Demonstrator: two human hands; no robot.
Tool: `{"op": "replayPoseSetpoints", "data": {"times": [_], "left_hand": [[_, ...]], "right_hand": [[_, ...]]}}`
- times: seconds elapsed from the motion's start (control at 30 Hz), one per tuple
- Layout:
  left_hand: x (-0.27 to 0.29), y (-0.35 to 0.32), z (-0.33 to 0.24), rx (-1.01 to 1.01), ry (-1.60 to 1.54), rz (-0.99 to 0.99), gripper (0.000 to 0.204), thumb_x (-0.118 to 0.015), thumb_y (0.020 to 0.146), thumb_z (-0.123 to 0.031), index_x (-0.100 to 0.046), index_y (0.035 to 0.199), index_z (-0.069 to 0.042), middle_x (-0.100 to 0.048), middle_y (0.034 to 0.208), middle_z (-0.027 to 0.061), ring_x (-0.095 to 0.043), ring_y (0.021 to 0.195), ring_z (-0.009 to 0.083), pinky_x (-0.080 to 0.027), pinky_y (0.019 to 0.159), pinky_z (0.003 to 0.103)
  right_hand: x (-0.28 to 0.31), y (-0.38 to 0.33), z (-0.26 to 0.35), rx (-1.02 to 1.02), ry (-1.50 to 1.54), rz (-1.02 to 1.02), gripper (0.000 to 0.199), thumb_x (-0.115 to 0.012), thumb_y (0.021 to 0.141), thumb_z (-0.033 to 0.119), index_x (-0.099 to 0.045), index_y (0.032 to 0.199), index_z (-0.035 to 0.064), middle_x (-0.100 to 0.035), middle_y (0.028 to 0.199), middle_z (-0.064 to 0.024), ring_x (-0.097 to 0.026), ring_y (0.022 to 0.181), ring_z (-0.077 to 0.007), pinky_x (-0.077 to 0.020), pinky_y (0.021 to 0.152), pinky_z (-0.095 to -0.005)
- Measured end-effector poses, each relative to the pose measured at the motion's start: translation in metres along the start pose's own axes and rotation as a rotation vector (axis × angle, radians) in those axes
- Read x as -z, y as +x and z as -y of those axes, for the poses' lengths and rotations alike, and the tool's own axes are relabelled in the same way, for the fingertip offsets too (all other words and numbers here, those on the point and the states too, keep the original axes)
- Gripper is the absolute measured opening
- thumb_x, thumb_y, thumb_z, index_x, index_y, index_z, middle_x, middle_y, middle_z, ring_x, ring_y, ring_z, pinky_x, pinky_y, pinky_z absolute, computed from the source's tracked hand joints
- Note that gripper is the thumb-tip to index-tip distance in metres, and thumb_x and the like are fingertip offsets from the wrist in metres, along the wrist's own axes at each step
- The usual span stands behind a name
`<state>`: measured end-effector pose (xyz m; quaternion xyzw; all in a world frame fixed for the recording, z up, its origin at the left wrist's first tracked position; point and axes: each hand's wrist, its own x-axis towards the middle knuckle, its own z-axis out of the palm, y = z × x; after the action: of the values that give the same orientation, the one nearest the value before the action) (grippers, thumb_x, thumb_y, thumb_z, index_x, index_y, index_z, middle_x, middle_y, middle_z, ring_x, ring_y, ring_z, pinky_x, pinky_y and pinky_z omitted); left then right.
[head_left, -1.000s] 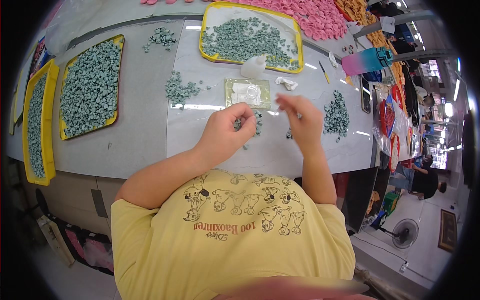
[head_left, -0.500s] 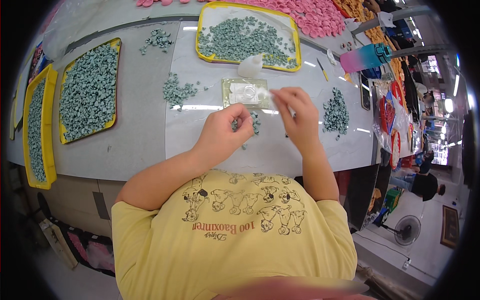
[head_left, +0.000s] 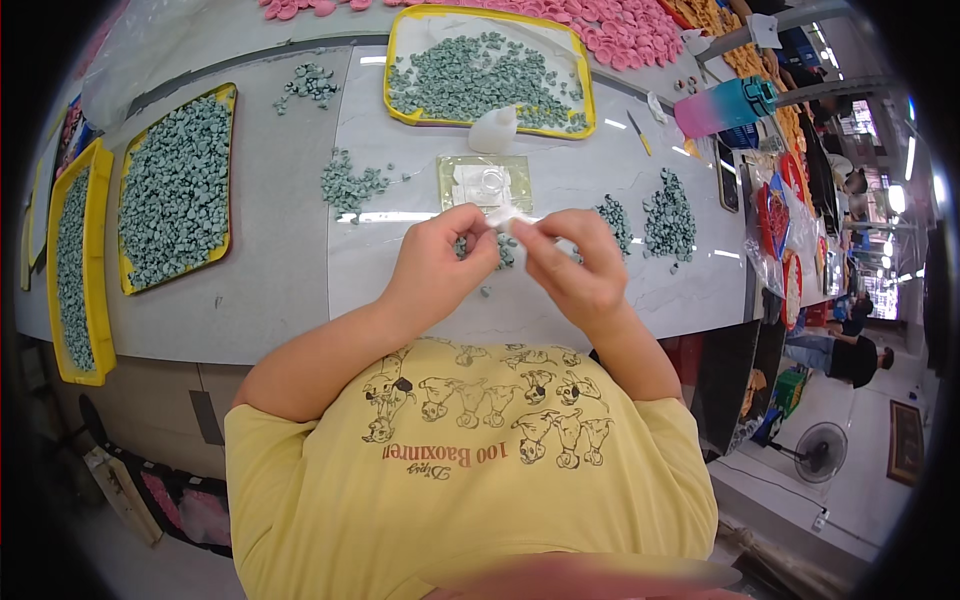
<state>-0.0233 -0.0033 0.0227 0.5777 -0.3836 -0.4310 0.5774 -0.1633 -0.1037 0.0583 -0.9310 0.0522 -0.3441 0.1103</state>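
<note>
My left hand (head_left: 448, 248) is closed in a pinch above the table; what lies between its fingertips, if anything, is too small to make out. Opposite it, my right hand (head_left: 580, 262) pinches a small crumpled white cloth or tissue (head_left: 508, 216), which reaches over to the left fingertips. Just beyond both hands lies a flat clear-yellowish packet (head_left: 516, 172) with white paper and a ring shape on it. A white squeeze bottle (head_left: 493, 132) stands behind the packet. Small grey-green pieces (head_left: 505, 252) lie under my hands, partly hidden by them.
More green pieces lie in piles at left (head_left: 350, 184) and right (head_left: 668, 218). Yellow-rimmed trays of them stand at the far side (head_left: 592, 100) and left (head_left: 232, 130). A yellow-handled knife (head_left: 640, 134), a pink-and-teal bottle (head_left: 715, 108) and a phone (head_left: 728, 180) lie to the right.
My right hand has moved left and nearer to me, bringing the white cloth to my left fingertips. A green pile it was covering now shows. My left hand has stayed nearly in place.
</note>
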Motion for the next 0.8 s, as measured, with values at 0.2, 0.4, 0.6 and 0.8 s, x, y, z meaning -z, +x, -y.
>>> {"op": "replayPoseSetpoints", "data": {"times": [0.2, 0.4, 0.6, 0.8], "left_hand": [[0.004, -0.002, -0.010, 0.169, -0.169, 0.065, 0.011, -0.055, 0.080, -0.009, -0.052, 0.076, 0.000, -0.054, 0.069, -0.0012, -0.045, 0.063, 0.0046, -0.038, 0.055, 0.021], [0.000, -0.002, -0.013, 0.173, -0.297, 0.068, 0.009, -0.054, 0.081, -0.010, -0.052, 0.077, -0.002, -0.053, 0.069, -0.0026, -0.045, 0.064, 0.0034, -0.038, 0.056, 0.020], [-0.001, -0.001, -0.006, 0.169, -0.218, 0.097, 0.009, -0.052, 0.083, -0.010, -0.055, 0.085, -0.002, -0.051, 0.069, -0.0032, -0.043, 0.060, 0.0024, -0.036, 0.052, 0.019], [-0.007, 0.003, -0.016, 0.353, -0.502, 0.122, 0.008, -0.048, 0.085, -0.011, -0.050, 0.080, -0.005, -0.045, 0.064, -0.0037, -0.033, 0.047, 0.0028, -0.027, 0.040, 0.020]], "right_hand": [[-0.002, -0.006, 0.000, -0.116, -0.010, -0.014, 0.043, -0.066, 0.052, -0.011, -0.066, 0.094, 0.0009, -0.054, 0.079, -0.0063, -0.054, 0.070, -0.0187, -0.0444, 0.059, -0.0289], [-0.003, -0.003, 0.004, -0.090, 0.058, -0.049, 0.040, -0.065, 0.057, -0.012, -0.065, 0.094, 0.0017, -0.055, 0.079, -0.0057, -0.054, 0.064, -0.0173, -0.0436, 0.053, -0.0258], [0.001, -0.002, 0.002, -0.197, 0.065, -0.085, 0.036, -0.064, 0.061, -0.012, -0.066, 0.094, 0.0020, -0.055, 0.079, -0.0055, -0.054, 0.064, -0.0169, -0.0442, 0.053, -0.0249], [0.002, -0.007, 0.001, -0.136, 0.088, -0.022, 0.033, -0.065, 0.063, -0.011, -0.066, 0.094, 0.0018, -0.055, 0.079, -0.0056, -0.054, 0.063, -0.0156, -0.0439, 0.051, -0.0241]]}}
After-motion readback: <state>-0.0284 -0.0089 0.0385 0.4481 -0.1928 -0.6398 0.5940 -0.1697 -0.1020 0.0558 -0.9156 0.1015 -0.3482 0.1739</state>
